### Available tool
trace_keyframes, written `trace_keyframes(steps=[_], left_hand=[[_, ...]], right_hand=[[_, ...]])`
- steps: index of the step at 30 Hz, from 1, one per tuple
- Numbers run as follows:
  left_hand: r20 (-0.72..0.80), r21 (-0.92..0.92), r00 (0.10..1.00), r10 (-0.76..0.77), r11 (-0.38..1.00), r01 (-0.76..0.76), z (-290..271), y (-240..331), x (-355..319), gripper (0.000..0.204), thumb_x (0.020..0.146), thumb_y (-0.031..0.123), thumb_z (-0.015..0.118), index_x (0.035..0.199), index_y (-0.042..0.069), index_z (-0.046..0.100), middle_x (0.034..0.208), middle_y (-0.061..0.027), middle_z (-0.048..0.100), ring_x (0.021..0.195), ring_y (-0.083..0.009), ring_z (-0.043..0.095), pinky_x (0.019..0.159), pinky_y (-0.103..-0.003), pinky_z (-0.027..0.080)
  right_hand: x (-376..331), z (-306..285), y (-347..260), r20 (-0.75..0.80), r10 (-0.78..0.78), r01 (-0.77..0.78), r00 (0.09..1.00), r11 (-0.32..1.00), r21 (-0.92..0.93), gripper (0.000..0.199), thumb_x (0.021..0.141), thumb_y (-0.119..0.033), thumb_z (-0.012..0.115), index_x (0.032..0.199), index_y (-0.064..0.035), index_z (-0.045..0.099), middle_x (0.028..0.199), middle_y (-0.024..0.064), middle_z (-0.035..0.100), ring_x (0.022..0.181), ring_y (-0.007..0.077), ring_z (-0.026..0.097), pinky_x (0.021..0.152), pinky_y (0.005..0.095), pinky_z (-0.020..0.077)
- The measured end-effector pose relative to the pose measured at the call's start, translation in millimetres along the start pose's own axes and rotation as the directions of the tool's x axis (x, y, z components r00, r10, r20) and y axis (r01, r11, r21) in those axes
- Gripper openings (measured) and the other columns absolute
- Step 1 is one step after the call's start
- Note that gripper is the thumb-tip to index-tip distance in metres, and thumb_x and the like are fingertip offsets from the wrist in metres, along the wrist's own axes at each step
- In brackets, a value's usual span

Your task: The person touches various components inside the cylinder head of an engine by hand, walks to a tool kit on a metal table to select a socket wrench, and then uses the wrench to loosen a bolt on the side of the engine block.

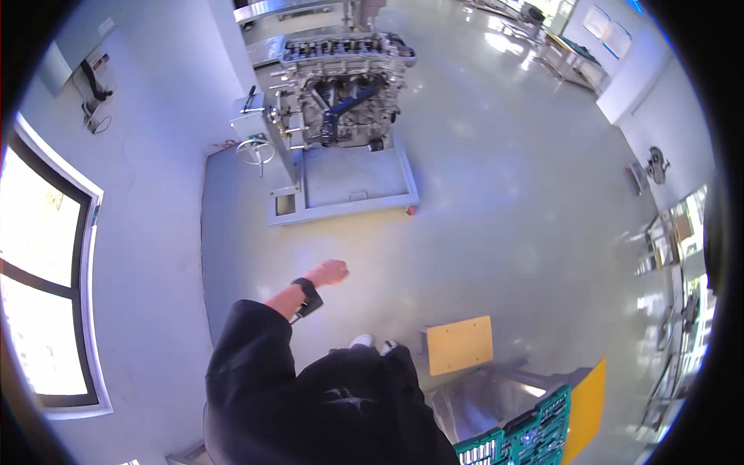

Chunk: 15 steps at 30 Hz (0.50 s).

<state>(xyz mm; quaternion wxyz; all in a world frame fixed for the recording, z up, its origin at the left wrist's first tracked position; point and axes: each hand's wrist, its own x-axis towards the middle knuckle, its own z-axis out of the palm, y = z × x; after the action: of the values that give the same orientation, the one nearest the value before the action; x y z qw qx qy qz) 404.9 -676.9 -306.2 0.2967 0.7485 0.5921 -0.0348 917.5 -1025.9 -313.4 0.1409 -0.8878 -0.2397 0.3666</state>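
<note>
My left hand (331, 273) is held out in front of my body above the floor, its fingers curled into a loose fist. Nothing shows sticking out of it, and it touches nothing. A black device on a strap (308, 298) sits round the left wrist, below a black sleeve. My right hand is out of view; only the dark clothing on that side shows. Ahead of the left hand, well apart from it, a metal engine (353, 93) with a black curved pipe (341, 116) is mounted on a grey wheeled stand (349, 208).
A handwheel (256, 152) is on the stand's left side. At my lower right are a green tool case (515, 438) with sockets, a metal cart (484, 403), and a small wooden-topped stool (460, 345). A wall with a window (46, 279) runs along my left.
</note>
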Motion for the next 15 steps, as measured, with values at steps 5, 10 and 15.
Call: trace_keyframes(steps=[5,10,15], left_hand=[[-0.120,-0.436,0.923,-0.367,0.854,0.283,-30.9,-94.4,-9.1,0.031,0.090,0.031,0.050,0.101,0.007,0.066,0.100,-0.0168,0.069,0.096,-0.0359,0.065,0.086,-0.044,0.051],[-0.241,-0.407,0.850,-0.469,0.844,0.350,-73.2,-132.8,-7.8,0.032,0.088,0.033,0.055,0.105,0.008,0.065,0.096,-0.0148,0.071,0.092,-0.0347,0.067,0.083,-0.043,0.052],[-0.303,-0.264,0.743,-0.597,0.801,0.537,-173.8,-189.0,21.4,0.034,0.088,0.029,0.053,0.116,0.011,0.060,0.098,-0.0183,0.069,0.095,-0.0372,0.066,0.084,-0.048,0.052]], right_hand=[[56.3,48.5,-86.6,0.240,0.029,-0.090,0.970,0.965,0.246,0.066,0.086,-0.051,0.054,0.131,-0.0077,0.033,0.133,0.0170,0.033,0.115,0.0340,0.033,0.095,0.0483,0.0311],[99.4,98.4,-142.9,0.437,0.138,-0.288,0.889,0.910,0.298,0.056,0.089,-0.047,0.051,0.127,-0.0074,0.039,0.128,0.0159,0.042,0.110,0.0309,0.042,0.092,0.0441,0.0371],[139.2,158.5,-190.0,0.600,0.193,-0.440,0.777,0.847,0.298,0.047,0.092,-0.044,0.049,0.122,-0.0072,0.045,0.124,0.0148,0.051,0.105,0.0278,0.052,0.090,0.0400,0.0431]])
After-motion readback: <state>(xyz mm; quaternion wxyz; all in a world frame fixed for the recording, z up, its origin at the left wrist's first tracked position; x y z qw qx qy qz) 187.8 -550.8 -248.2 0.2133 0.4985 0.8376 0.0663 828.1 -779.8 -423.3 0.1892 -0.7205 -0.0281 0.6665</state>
